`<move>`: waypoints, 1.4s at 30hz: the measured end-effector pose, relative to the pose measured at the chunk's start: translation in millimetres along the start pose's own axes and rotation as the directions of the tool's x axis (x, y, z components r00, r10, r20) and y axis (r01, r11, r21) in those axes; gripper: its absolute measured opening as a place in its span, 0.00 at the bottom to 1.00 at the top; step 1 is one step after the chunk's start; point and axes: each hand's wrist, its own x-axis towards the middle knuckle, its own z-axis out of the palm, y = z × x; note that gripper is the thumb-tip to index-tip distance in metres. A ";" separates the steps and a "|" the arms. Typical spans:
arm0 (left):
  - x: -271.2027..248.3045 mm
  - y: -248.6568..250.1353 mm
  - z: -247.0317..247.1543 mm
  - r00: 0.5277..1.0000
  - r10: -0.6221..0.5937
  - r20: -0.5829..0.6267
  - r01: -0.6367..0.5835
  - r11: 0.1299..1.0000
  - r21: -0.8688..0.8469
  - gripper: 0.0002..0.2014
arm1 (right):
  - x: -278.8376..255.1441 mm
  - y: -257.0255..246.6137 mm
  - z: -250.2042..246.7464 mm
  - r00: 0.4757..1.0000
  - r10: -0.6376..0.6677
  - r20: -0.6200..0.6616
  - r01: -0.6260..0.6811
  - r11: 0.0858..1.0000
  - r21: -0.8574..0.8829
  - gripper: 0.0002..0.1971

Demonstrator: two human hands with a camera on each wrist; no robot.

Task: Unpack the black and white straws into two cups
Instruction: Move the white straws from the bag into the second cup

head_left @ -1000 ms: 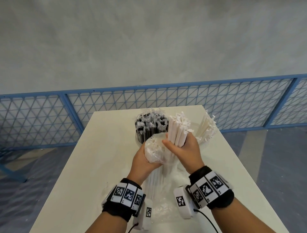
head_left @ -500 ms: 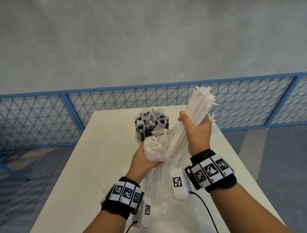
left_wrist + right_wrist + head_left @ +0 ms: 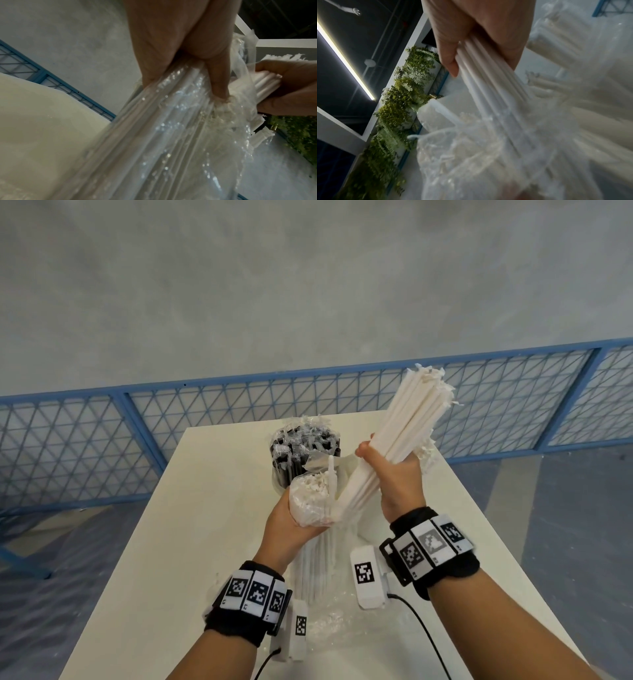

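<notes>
Table [image 3: 191, 542]: cup of black straws [image 3: 301, 450] stands at the far end. Your left hand [image 3: 291, 529] clamps the clear bag of white straws [image 3: 310, 501]; your right hand [image 3: 394, 474] grips a drawn bundle of white straws [image 3: 404, 422]. Risk: its lower ends snag the bag mouth and spill loose straws. Against half a second ago, the bundle sits barely higher.

bare table [image 3: 212, 508] left of the hands, cup of black straws [image 3: 301, 453] blocking the far middle, open tabletop along the right edge
</notes>
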 end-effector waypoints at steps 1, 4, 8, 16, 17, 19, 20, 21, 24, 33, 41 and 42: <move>0.1 0.4 0.4 1.000 0.002 -0.001 -0.002 1.000 0.002 0.38 | -0.4 0.6 -0.4 0.999 0.015 -0.032 -0.014 1.000 0.027 0.10; 0.9 -0.3 -0.5 1.000 -0.006 -0.012 0.006 1.000 -0.004 0.41 | 6.7 -6.6 -2.6 0.991 0.041 -0.131 -0.020 0.988 0.155 0.07; 1.3 -1.1 -1.5 0.999 -0.016 -0.045 0.014 0.999 -0.032 0.35 | 20.7 -18.2 -9.6 0.979 0.043 -0.197 0.006 0.971 0.240 0.11; 1.7 -3.9 -1.6 0.998 -0.005 -0.057 0.001 0.998 -0.067 0.33 | 31.0 -43.0 -15.6 0.944 -0.124 -0.306 0.183 0.968 0.172 0.11; 1.5 -4.0 -1.8 0.998 -0.007 -0.056 0.003 0.998 -0.070 0.33 | 31.3 -46.1 -15.3 0.938 -0.160 -0.307 0.212 0.967 0.142 0.12; 1.0 -4.3 -1.9 0.999 -0.007 -0.047 0.003 0.997 -0.074 0.32 | 32.0 -44.9 -13.2 0.937 -0.231 -0.262 0.251 0.967 0.045 0.14; 0.8 -3.6 -1.3 0.999 -0.005 -0.041 0.002 0.997 -0.075 0.32 | 31.6 -41.3 -11.7 0.942 -0.253 -0.220 0.256 0.967 -0.015 0.14; 0.6 -2.7 -0.8 0.999 -0.002 -0.037 -0.001 0.997 -0.073 0.32 | 30.5 -36.2 -10.3 0.948 -0.268 -0.171 0.258 0.963 -0.077 0.15; -0.6 0.0 -0.5 1.000 0.014 -0.024 -0.015 0.997 -0.073 0.31 | 30.2 -17.7 -10.6 0.952 -0.298 -0.067 0.271 0.926 -0.262 0.18; -0.7 -2.1 -2.7 0.999 0.004 -0.033 -0.006 0.997 -0.078 0.34 | 44.1 6.9 -29.4 0.966 -0.216 -0.139 0.146 0.907 -0.396 0.25; 0.7 -4.3 -2.9 0.999 0.005 -0.035 -0.008 0.996 -0.085 0.34 | 31.0 15.6 -45.9 0.925 -0.371 -0.077 0.247 0.744 -0.620 0.23; 0.6 -4.4 -2.9 0.999 0.005 -0.033 -0.008 0.996 -0.089 0.34 | 29.9 20.8 -47.5 0.941 -0.333 -0.057 0.247 0.793 -0.556 0.27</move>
